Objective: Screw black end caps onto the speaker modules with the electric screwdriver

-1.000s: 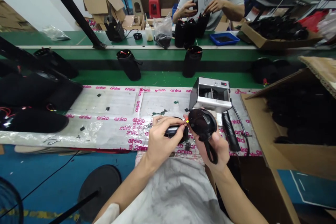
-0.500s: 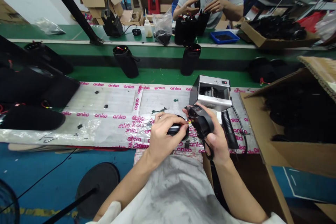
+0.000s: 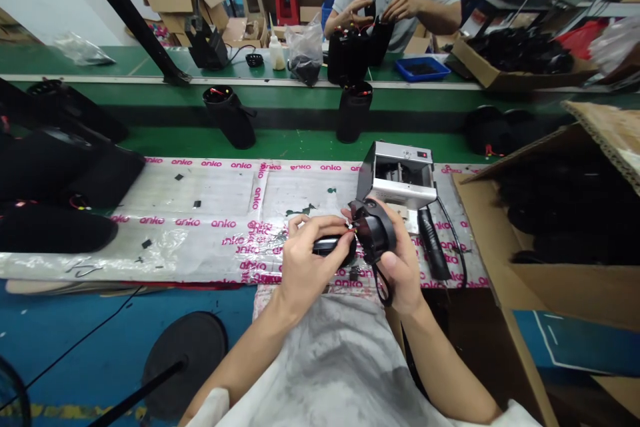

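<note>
Head: left hand (image 3: 306, 259) in pinch

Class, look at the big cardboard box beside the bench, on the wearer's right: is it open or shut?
Open: beneath the upper flap of the cardboard box, dark items show inside.

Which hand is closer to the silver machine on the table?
Right. The right hand is just on the near side of the silver machine; the left hand is farther off, toward its lower left in the picture.
</note>
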Motion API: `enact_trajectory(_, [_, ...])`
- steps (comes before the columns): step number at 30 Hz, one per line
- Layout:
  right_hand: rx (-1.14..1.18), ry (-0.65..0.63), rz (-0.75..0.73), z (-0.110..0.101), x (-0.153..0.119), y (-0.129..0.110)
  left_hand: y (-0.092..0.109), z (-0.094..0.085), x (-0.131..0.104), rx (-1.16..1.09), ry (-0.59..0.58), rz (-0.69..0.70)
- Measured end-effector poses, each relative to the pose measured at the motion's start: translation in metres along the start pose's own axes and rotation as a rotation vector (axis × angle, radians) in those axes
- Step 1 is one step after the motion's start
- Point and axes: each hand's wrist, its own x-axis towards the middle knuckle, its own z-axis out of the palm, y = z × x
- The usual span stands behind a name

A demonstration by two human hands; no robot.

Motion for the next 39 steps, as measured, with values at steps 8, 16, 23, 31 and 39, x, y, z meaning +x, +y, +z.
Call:
enact_trajectory(8, [0.092, 0.019, 0.019, 0.005, -0.001, 0.004, -0.005, -0.008, -0.002, -0.067, -0.076, -0.029])
enact_trajectory(16, [-0.139, -0.156, -0.031, -0.009, 0.003, -0.007, -0.007, -0.007, -0.002, -0.175, -0.025, -0.059])
enact_trajectory(23, [-0.455, -0.199, -0.133, -0.015, 0.004, -0.006, -0.025, -0.020, -0.009, -0.218, -0.157, -0.016])
enact_trajectory(31, [-0.637, -0.276, -0.232, -0.014, 0.013, -0.016, -0.028, -0.010, -0.028, -0.312, -0.092, -0.151])
enact_trajectory(39, [-0.781, -0.196, -0.289, 0.006, 0.005, -0.005, -0.034, -0.008, -0.034, -0.550, -0.095, -0.310])
